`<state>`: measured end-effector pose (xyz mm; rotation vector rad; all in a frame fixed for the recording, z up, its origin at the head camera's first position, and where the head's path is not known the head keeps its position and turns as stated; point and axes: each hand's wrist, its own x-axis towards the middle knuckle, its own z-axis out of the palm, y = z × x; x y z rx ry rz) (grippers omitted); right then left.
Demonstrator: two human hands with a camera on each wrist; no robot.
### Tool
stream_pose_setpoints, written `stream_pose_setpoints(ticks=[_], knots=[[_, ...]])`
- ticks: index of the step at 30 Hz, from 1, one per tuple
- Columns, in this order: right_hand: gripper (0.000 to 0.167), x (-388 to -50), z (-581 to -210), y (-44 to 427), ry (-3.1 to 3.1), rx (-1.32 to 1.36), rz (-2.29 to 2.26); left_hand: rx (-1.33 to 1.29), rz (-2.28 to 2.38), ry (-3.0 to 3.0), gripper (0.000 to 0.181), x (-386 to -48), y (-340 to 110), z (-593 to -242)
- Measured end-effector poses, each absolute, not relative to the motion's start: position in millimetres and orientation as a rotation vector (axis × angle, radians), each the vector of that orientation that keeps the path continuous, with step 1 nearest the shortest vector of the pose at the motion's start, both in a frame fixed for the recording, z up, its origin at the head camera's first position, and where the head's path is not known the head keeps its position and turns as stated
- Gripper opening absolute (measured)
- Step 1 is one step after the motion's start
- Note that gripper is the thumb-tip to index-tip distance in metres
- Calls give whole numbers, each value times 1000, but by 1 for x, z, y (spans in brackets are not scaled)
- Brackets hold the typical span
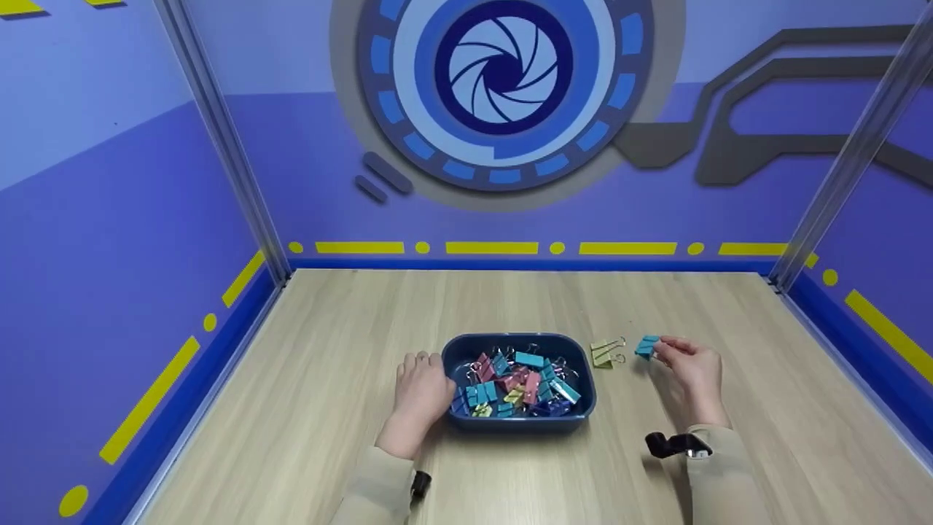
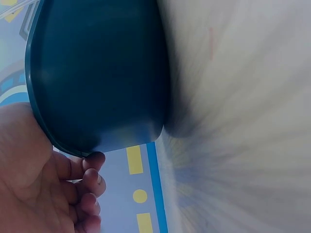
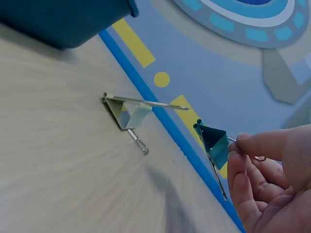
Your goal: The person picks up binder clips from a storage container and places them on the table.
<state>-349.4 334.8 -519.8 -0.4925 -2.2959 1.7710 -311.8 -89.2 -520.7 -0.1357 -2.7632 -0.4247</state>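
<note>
Pinching a teal binder clip by one wire handle between thumb and fingers of the right hand, leaving the other handle free, and holding it off the worktop, to the right of a dark blue bin. Gripping the rim at the left end of the bin with the left hand, with fingers bent at the far corner. Resting on the worktop between the bin and the teal binder clip, near both but touching neither: a yellow binder clip, with wire handles spread wide apart. Heaped loosely inside the bin, at all angles: assorted clips in teal, pink, yellow and dark blue, with silver wire handles. Worn on both arms: beige sleeves, with a black wrist mount at the right cuff. Behind the worktop, upright: a blue back wall, with a large ring emblem and yellow bars and dots along its foot. At its corners: metal posts.
</note>
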Motion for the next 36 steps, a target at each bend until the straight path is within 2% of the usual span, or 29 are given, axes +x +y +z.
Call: stream_pose_setpoints(ticks=[16,36], knots=[[37,-355,-535,334,-2502,-411,1545,-138,-403,-2750,27,-312,-90,-522],[40,-357,-544,328,-2542,-405,1535,-142,-411,-2770,29,-311,-90,-520]])
